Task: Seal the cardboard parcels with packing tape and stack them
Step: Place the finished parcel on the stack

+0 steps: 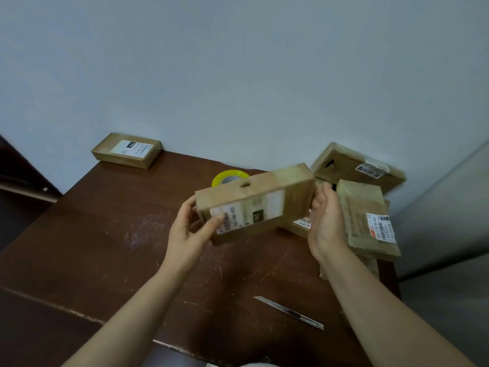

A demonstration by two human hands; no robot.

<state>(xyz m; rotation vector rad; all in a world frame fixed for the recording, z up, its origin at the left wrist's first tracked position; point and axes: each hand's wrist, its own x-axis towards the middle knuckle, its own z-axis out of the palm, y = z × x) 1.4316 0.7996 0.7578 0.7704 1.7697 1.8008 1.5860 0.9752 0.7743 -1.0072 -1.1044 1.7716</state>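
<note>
Nearest to me, a slim metal utility knife (pixel 289 312) lies flat on the scratched brown table (pixel 105 234), below and a little to the right of the person's fingers and well apart from them. Above it both bare forearms reach in. The left hand (pixel 186 234) grips the left end of a cardboard parcel (pixel 259 200), thumb pressed on its white label and fingers (pixel 189 205) curled behind the edge. The right hand (pixel 326 221) cups the opposite end, fingers wrapped round it. The parcel is held clear of the table, tilted, its right end higher. Just behind the fingers, partly hidden by the parcel, sits a yellow tape roll (pixel 229 177). Right of the right hand's fingers is a loose pile of parcels (pixel 367 218), overlapping and askew. Far to the left of the fingers, a lone parcel (pixel 127 151) rests flat at the table's back corner against the pale wall (pixel 238 75).
</note>
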